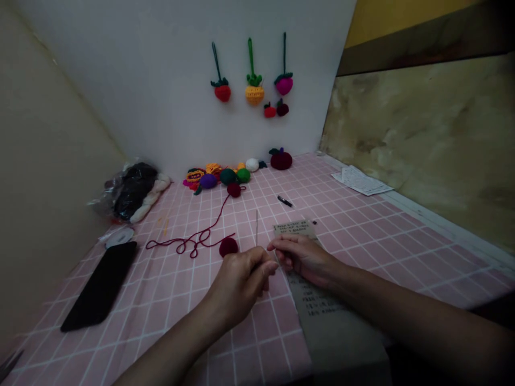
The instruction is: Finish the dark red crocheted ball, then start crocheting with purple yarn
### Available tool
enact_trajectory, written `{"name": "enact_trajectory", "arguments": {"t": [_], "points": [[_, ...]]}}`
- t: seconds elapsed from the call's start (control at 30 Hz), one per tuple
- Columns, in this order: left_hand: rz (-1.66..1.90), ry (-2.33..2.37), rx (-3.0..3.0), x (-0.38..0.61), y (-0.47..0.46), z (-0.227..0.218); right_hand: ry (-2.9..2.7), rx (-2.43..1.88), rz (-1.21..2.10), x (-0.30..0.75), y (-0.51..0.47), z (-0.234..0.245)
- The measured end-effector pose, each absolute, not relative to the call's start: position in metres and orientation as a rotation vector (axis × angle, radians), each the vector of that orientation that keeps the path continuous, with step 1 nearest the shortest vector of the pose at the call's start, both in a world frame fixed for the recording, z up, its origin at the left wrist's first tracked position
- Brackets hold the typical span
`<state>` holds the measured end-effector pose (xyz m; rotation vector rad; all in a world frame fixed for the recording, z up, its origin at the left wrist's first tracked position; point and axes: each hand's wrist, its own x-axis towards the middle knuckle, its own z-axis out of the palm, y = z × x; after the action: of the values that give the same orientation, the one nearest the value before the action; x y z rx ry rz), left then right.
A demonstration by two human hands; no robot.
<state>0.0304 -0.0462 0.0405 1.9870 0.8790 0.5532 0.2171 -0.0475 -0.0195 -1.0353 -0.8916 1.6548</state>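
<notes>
Well to the left of the hands a flat black case (100, 284) lies on the pink checked worktop (402, 241), and beyond it sits a plastic bag of yarn (132, 190). A dark red strand (193, 240) loops toward a small crocheted ball (228, 246), just beyond the left hand (241, 279) and not touching it.

That hand is closed in a pinch on the lower end of a thin needle (256, 228), which stands upright above the knuckles. The needle looks light, stiff and slippery, so it is best held low on the shaft. The ball looks soft and squashable.

The right hand (301, 257) has curled fingers that meet the left fingertips. Whether it grips anything is too dim to tell. It rests on a printed card (295, 228) whose text is unreadable. A pen (285, 201) lies beyond, and papers (362, 181) lie far to the right.
</notes>
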Motion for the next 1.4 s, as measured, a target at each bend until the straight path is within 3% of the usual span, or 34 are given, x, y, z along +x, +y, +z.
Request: {"name": "enact_trajectory", "arguments": {"t": [0.3,0.5,1.4], "points": [[0.355,0.690,2.064,0.050,-0.064,0.046,-0.931,-1.061,1.648,0.216,-0.048,-0.018],[0.492,0.662,2.007,0.056,-0.062,0.045,-0.963,-1.066,1.614,0.214,-0.049,-0.019],[0.385,0.518,1.961,0.105,-0.081,0.050,-1.201,-1.191,1.534,0.219,-0.054,-0.002]]}}
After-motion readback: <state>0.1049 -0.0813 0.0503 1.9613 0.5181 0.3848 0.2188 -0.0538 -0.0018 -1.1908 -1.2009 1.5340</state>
